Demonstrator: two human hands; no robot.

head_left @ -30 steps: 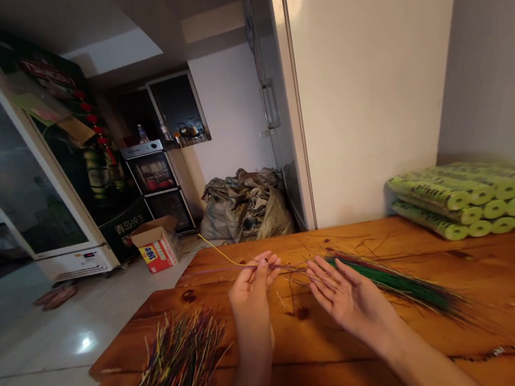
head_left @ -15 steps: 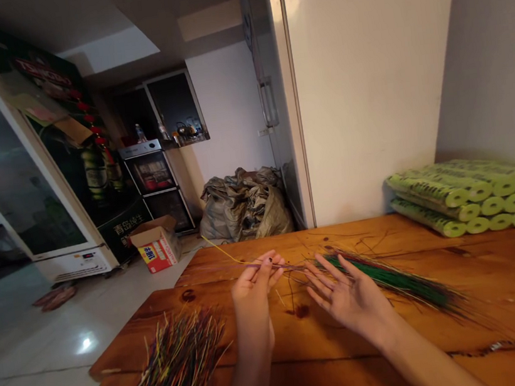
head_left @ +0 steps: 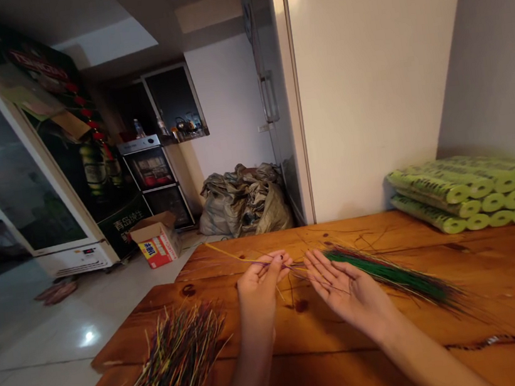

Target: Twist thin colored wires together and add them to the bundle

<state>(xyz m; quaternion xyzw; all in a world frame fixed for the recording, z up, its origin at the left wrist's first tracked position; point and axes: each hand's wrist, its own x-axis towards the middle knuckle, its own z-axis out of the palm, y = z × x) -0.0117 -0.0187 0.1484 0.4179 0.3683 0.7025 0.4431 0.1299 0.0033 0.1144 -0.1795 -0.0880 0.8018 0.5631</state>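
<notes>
My left hand [head_left: 263, 282] pinches a few thin strands [head_left: 232, 259], yellow and purple, over the middle of the wooden table. Their yellow ends stick out to the left, and the other ends reach right across the fingers of my right hand [head_left: 343, 286]. That hand is palm up, its fingers stretched out and close together, with the strand ends lying on them. Just behind it lies a long bundle of green and dark strands [head_left: 399, 279]. To the left of my left forearm is a thick heap of mixed-colour strands [head_left: 167, 372].
Green-wrapped rolls [head_left: 494, 190] are stacked at the table's back right. A dark twisted cord [head_left: 509, 340] lies at the right front. Past the wooden table [head_left: 319, 375] are grey sacks [head_left: 244, 201], an open cardboard box [head_left: 156, 241] and a drinks fridge [head_left: 41, 177].
My right hand's fingers have drawn closer together and lie flatter under the strand ends. My left hand, still pinching the strands, has shifted slightly right.
</notes>
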